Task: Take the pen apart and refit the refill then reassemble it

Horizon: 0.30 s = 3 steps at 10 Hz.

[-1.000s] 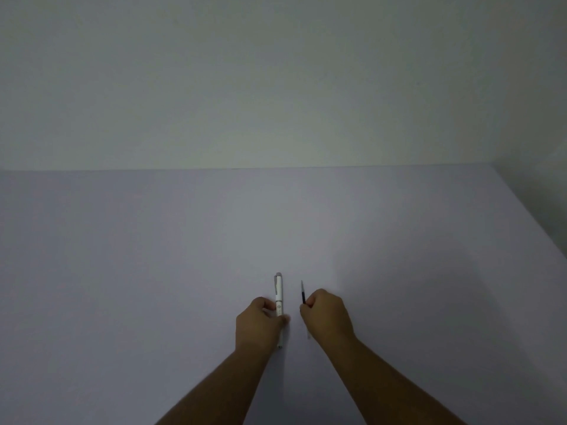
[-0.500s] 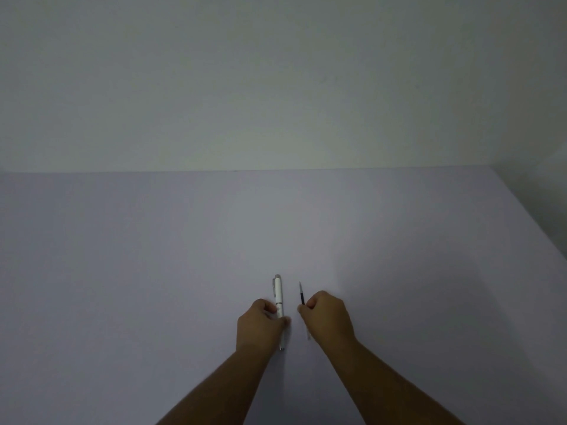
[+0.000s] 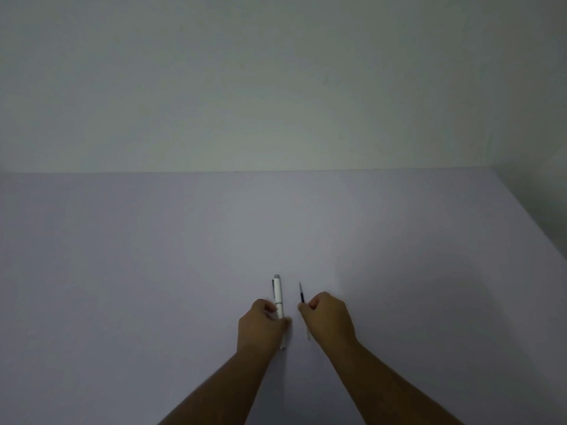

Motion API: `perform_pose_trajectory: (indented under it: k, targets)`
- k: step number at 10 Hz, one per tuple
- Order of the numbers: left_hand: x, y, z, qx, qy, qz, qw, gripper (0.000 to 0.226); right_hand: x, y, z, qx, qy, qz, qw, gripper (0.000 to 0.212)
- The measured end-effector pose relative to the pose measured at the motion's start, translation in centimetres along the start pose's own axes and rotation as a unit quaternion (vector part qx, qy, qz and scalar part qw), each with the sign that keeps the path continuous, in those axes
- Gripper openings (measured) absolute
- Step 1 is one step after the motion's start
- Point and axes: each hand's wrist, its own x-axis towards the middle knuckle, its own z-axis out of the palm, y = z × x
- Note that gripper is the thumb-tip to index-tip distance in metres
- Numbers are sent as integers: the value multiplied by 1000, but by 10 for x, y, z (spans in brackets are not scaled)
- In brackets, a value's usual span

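A white pen body with a silver clip and cap end points away from me, low on the pale table. My left hand is closed around its middle, and its lower end sticks out below my fingers. A thin refill with a dark front part lies a little to the right, roughly parallel to the pen. My right hand pinches it, its pale tail showing beside my palm. The two parts are apart, a small gap between them.
The pale lilac table stretches wide to the left and ahead, meeting a plain wall at the back. Its right edge runs diagonally down the right side.
Both hands and the two pen parts have held nearly the same place; only a slight shift of the view.
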Motion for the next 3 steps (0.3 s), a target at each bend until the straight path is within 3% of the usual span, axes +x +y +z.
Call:
perform_pose_trajectory:
  k: [3]
  targets:
    - [-2,16,-23,13,61,-16,998,47,10,-9,-21,-14,107,-48,993,43]
